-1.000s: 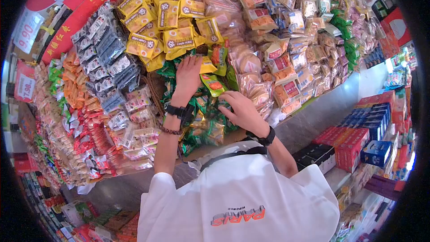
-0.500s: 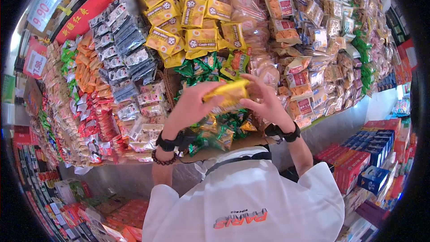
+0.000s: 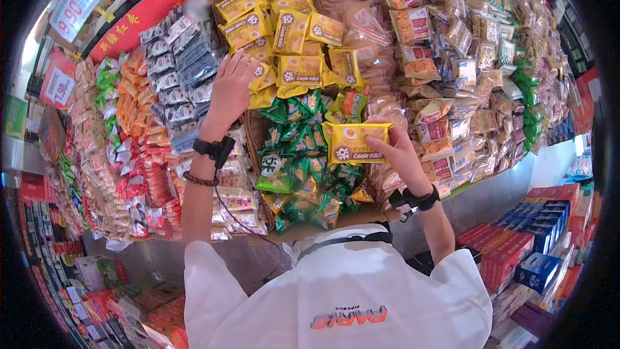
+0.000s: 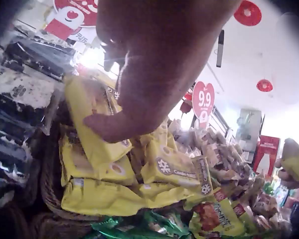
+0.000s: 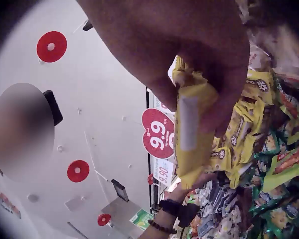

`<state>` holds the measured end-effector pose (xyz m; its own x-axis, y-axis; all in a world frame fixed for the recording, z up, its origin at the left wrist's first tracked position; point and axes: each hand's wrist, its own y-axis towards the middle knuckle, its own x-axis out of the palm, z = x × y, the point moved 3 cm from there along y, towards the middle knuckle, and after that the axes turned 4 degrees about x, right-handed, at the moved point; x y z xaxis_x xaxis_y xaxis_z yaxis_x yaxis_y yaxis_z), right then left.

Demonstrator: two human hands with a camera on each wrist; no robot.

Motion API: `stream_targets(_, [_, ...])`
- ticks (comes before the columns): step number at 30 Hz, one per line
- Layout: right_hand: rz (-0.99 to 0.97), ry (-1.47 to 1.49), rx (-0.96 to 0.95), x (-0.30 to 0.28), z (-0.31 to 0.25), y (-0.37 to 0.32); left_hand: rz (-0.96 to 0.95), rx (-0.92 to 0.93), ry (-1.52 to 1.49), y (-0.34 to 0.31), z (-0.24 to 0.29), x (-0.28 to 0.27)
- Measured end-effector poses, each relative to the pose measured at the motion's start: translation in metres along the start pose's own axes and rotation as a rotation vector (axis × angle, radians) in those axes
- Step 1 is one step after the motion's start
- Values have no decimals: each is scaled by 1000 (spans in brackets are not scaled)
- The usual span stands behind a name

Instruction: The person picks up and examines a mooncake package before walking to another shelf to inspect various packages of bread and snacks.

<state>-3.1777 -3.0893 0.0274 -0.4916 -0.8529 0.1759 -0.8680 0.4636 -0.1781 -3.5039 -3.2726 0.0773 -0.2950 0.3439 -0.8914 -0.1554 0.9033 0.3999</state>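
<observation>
Yellow packet [image 3: 357,143]: we note it held up over the green packets [image 3: 300,148], mid-display, label towards us. The right hand [image 3: 400,158] grips its right end, thumb in front and fingers behind. The left hand [image 3: 232,87], farther off and to the left, lies with fingers stretched on the heap of yellow packets [image 3: 300,45] in the wicker basket [image 3: 248,126]. Black-and-white packets [image 3: 177,71] sit just left of the basket.
</observation>
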Motion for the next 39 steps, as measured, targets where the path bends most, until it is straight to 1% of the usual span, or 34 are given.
stream_targets(2, [-9, -22, -4, 1, 2, 1, -27, 38, 92, 5, -9, 7])
stream_targets(5, [-10, -64, 0, 4, 4, 1, -113, 28, 33, 13, -24, 17])
stream_targets(8, [-4, -112, 28, 4, 4, -1, -142, -44, -18, 24, -24, 13])
stream_targets(11, [16, -109, 13, 4, 6, -2, -23, -176, -3, 29, -26, 16])
stream_targets(14, [0, -121, 20, 4, 7, -1, -49, -362, 8, 32, -32, 32])
stream_targets(17, [20, -145, 30, 5, 8, 3, -76, -446, -65, 36, -36, 47])
stream_targets(20, [0, -147, 57, 9, 7, 10, 105, -363, -34, 32, -29, 53])
stream_targets(23, [-17, -119, 77, 11, 11, 16, 92, -379, -96, 25, -24, 50])
stream_targets(26, [-34, -141, 86, 14, 11, 20, 133, -361, -74, 17, -21, 43])
stream_targets(29, [-60, -111, 114, 19, 9, 23, 238, -332, -32, 11, -12, 24])
stream_targets(30, [-57, -109, 120, 19, 10, 25, 196, -380, -189, 8, -2, 17])
stream_targets(32, [-48, -102, 134, 19, 13, 29, 106, -468, -505, -1, 34, 0])
stream_targets(34, [-54, -59, 158, 25, 10, 33, 17, -157, -753, 1, 82, -23])
stream_targets(35, [-61, -40, 169, 28, 10, 35, 57, 32, -761, 1, 104, -28])
stream_targets(36, [-96, -30, 155, 30, 13, 37, 72, 138, -696, 1, 120, -32])
stream_targets(39, [-218, -36, 94, 38, 20, 40, -40, 96, -690, -11, 135, -22])
